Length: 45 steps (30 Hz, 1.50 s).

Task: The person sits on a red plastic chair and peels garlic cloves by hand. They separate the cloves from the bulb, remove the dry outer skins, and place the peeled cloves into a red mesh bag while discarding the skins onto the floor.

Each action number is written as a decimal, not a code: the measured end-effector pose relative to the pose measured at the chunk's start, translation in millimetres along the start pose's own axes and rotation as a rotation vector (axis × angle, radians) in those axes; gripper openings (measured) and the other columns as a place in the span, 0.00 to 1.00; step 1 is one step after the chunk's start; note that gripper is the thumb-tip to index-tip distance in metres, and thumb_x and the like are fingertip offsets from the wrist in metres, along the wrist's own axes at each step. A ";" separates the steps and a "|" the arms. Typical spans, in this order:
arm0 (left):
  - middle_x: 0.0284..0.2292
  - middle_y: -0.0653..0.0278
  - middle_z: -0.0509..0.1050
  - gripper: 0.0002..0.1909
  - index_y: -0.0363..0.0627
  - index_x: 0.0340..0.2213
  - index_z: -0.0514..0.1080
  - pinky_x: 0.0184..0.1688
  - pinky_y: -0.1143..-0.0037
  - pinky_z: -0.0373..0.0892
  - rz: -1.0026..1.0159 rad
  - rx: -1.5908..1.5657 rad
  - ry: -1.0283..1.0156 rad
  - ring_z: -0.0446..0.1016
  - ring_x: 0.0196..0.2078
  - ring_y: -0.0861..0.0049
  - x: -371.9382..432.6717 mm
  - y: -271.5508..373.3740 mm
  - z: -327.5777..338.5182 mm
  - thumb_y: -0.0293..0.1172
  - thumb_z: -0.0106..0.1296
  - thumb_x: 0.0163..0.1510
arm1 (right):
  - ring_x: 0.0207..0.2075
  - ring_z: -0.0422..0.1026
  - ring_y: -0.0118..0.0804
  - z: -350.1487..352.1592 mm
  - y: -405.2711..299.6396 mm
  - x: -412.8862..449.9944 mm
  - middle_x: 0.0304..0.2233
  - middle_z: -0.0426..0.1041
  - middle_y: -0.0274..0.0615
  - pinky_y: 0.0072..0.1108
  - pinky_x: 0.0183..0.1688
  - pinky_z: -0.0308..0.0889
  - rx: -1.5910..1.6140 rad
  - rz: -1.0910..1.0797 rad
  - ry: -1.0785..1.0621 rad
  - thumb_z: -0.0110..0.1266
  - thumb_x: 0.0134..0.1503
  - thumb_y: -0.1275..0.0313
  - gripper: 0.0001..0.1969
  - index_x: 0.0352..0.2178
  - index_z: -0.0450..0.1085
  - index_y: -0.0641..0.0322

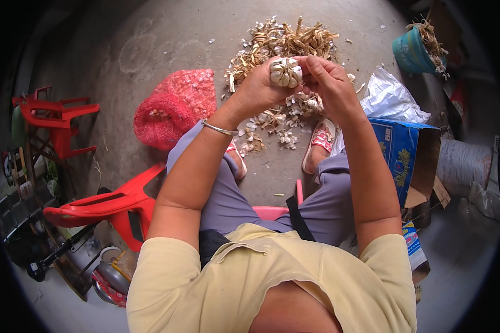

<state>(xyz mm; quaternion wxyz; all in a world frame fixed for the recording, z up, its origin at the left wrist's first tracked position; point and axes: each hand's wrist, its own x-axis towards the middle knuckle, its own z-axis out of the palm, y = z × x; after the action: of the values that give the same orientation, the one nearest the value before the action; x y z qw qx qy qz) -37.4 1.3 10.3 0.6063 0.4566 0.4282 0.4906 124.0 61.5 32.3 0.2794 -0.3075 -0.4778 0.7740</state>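
A whole garlic bulb [286, 73], its pale cloves bulging around the centre, is held up in front of me. My left hand [260, 85] grips it from the left, with a silver bangle on that wrist. My right hand [329, 79] meets the bulb at its right edge, thumb and fingers curled against it; part of its grip is hidden. Below and beyond both hands, a heap of dry garlic stalks and skins [304, 39] lies on the concrete floor. More loose garlic skins [287, 139] are scattered between my feet.
On the left are a red mesh sack [164, 120] and red plastic chairs [108, 204] [58, 114]. To the right stand a blue cardboard box [393, 154], a crumpled white plastic bag [391, 95], a roll of twine [464, 160] and a teal bucket [412, 50] with dry stalks.
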 end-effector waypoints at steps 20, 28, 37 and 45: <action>0.32 0.68 0.71 0.22 0.39 0.39 0.62 0.37 0.82 0.68 0.058 0.502 0.223 0.69 0.36 0.86 -4.2 -8.3 15.5 0.26 0.61 0.43 | 0.18 0.61 0.15 -0.7 15.7 3.9 0.18 0.64 0.28 0.10 0.17 0.55 -0.412 -0.032 0.229 0.52 0.55 0.61 0.14 0.26 0.65 0.61; 0.29 0.68 0.70 0.15 0.40 0.36 0.62 0.33 0.81 0.67 0.058 0.393 0.145 0.68 0.31 0.86 -9.5 -7.9 12.0 0.32 0.54 0.51 | 0.17 0.58 0.17 0.5 3.6 0.6 0.16 0.61 0.29 0.13 0.17 0.53 -0.250 0.117 0.075 0.47 0.58 0.59 0.16 0.25 0.64 0.63; 0.31 0.60 0.73 0.27 0.35 0.42 0.55 0.34 0.73 0.69 0.140 0.540 0.215 0.73 0.32 0.72 -6.9 -20.8 18.9 0.38 0.56 0.50 | 0.23 0.65 0.28 2.3 10.7 1.1 0.21 0.66 0.36 0.19 0.26 0.62 -0.500 -0.172 0.179 0.44 0.59 0.64 0.13 0.29 0.64 0.65; 0.27 0.68 0.70 0.28 0.46 0.37 0.66 0.26 0.85 0.66 -0.267 -0.321 0.122 0.69 0.27 0.86 -7.4 2.4 5.3 0.60 0.36 0.55 | 0.29 0.70 0.48 16.1 7.5 -4.9 0.27 0.69 0.49 0.30 0.32 0.65 -0.919 -0.510 0.104 0.50 0.55 0.65 0.12 0.33 0.62 0.65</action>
<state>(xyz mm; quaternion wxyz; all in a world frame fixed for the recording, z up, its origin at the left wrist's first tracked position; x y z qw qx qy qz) -33.9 -6.5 14.4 0.7038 0.2628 0.4371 0.4944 114.2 45.8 32.1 0.3185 -0.3103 -0.8130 0.3759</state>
